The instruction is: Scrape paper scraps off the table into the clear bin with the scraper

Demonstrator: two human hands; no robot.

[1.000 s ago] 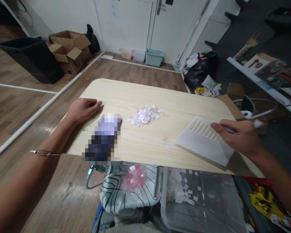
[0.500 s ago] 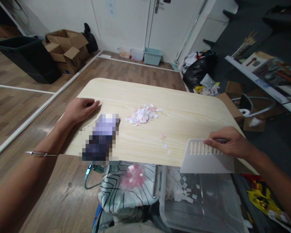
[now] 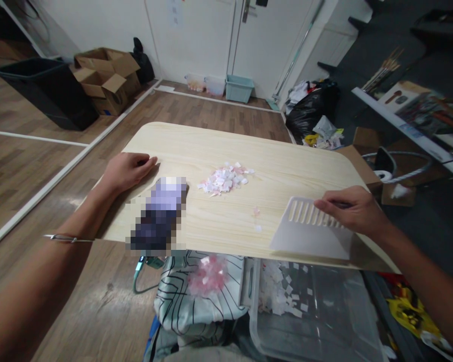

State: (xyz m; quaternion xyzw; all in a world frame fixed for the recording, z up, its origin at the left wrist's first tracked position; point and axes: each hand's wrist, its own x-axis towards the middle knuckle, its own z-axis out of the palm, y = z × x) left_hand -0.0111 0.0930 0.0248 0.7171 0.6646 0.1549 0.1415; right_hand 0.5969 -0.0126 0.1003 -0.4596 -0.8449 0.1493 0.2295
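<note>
My right hand (image 3: pixel 353 208) grips the slotted top of a white plastic scraper (image 3: pixel 313 239), held tilted over the right front part of the wooden tabletop (image 3: pixel 294 171). Resting at the table's left side, my left hand (image 3: pixel 128 170) has its fingers curled in, with nothing seen in them. A pile of small white and pink paper squares (image 3: pixel 226 178) lies mid-table. A pink piece (image 3: pixel 256 211) and a white one (image 3: pixel 258 229) are apart from it, left of the scraper. Below the front edge, a clear plastic bin (image 3: pixel 324 306) contains scattered white squares (image 3: pixel 287 289).
A phone-like object (image 3: pixel 160 213), pixelated, lies near my left forearm with a cable (image 3: pixel 136 281) below. Pink translucent pieces (image 3: pixel 207 275) sit on striped cloth (image 3: pixel 184 306) in front of me. Beyond stand a black bin (image 3: pixel 49 93), cardboard boxes (image 3: pixel 115 93) and a black bag (image 3: pixel 309 115).
My right hand has moved the scraper away from the front edge and slightly left. One loose white square near that edge no longer shows. My left hand stays in place.
</note>
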